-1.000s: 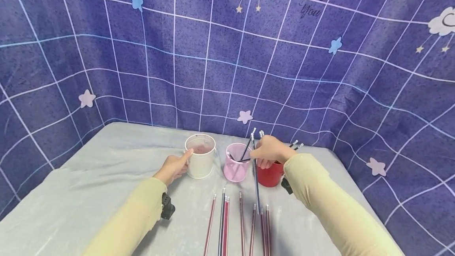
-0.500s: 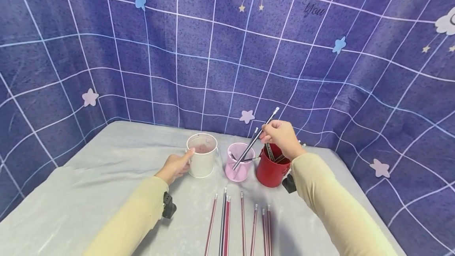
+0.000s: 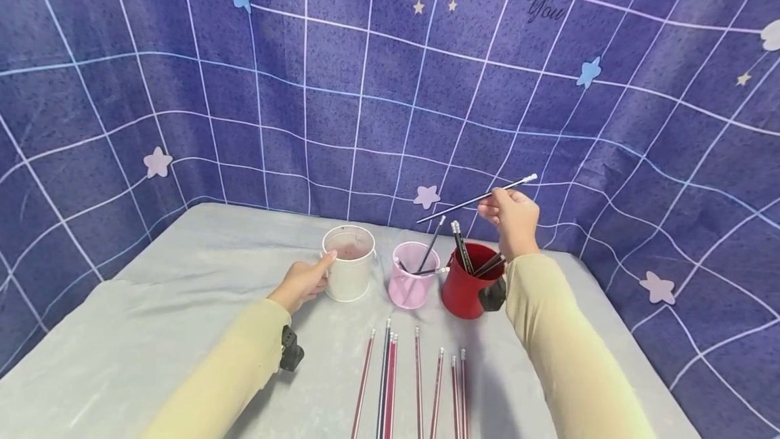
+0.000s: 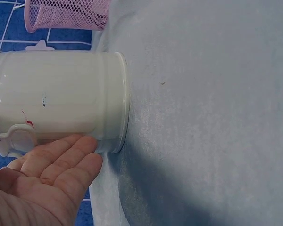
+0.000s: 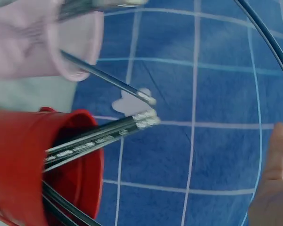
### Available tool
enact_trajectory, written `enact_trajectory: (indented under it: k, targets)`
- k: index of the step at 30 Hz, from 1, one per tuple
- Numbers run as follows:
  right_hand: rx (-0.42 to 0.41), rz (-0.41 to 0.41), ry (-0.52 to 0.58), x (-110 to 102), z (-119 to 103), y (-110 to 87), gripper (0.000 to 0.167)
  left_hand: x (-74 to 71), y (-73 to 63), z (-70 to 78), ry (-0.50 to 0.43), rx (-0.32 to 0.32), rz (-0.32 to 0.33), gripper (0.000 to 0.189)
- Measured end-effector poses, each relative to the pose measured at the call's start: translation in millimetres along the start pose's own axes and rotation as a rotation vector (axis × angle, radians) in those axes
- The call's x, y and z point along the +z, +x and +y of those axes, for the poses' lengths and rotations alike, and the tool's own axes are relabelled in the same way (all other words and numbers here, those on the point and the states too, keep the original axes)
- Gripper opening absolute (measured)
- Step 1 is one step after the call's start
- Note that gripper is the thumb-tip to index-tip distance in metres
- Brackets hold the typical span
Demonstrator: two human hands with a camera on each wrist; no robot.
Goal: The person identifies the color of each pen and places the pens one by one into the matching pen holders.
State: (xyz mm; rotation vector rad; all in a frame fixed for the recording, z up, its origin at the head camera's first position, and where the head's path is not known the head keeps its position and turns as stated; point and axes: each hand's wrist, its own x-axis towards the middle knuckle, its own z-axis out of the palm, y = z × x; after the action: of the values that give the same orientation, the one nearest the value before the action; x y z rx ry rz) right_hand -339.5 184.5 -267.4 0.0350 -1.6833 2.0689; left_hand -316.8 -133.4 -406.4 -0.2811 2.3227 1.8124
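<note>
My right hand [image 3: 514,219] pinches a dark pencil [image 3: 453,208], raised and slanting above the cups, its eraser end to the upper right. In the right wrist view this pencil [image 5: 269,40] crosses the top right corner. My left hand [image 3: 303,282] rests against the left side of a white bucket [image 3: 347,280], thumb by the rim; the left wrist view has its fingers [image 4: 68,162] fairly straight along the wall. A pink mesh cup [image 3: 409,291] holds several dark pencils. More black pencils [image 3: 462,249] lean in a red bucket [image 3: 463,295].
Several red pencils [image 3: 419,385] and a dark blue one [image 3: 383,381] lie on the grey cloth [image 3: 183,276] in front, eraser ends away from me. A blue gridded curtain [image 3: 341,100] stands behind the table.
My right hand has risen from beside the red bucket, up and right, tipping the pencil from nearly upright to a shallow slant. My left hand stays at the white bucket.
</note>
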Motion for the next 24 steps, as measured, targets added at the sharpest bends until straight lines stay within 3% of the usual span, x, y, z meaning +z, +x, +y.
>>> enact_trajectory:
  k: [3,6,11,13,17,24]
  targets:
    - [0.052,0.019,0.072,-1.2,-2.8,8.0,0.012,-0.6,0.4,1.2,0.001,-0.003,-0.005,0.08]
    - [0.122,0.046,0.067,-6.0,-2.7,13.7,0.008,-0.4,0.3,1.9,-0.001,-0.004,-0.009,0.081]
    - [0.299,0.027,-0.121,-14.3,0.1,13.3,0.001,-0.7,0.5,2.0,0.0,-0.01,-0.008,0.081]
    - [0.347,0.003,-0.204,-15.6,1.4,10.2,0.006,-1.0,0.6,2.1,-0.001,-0.013,-0.007,0.081]
    - [0.362,-0.033,-0.325,-14.6,7.4,4.9,0.008,-1.6,0.0,1.4,0.005,-0.01,-0.005,0.082]
    - [0.312,-0.108,-0.57,-6.0,18.7,-1.8,0.005,-0.3,-1.2,1.4,-0.002,-0.012,-0.011,0.084]
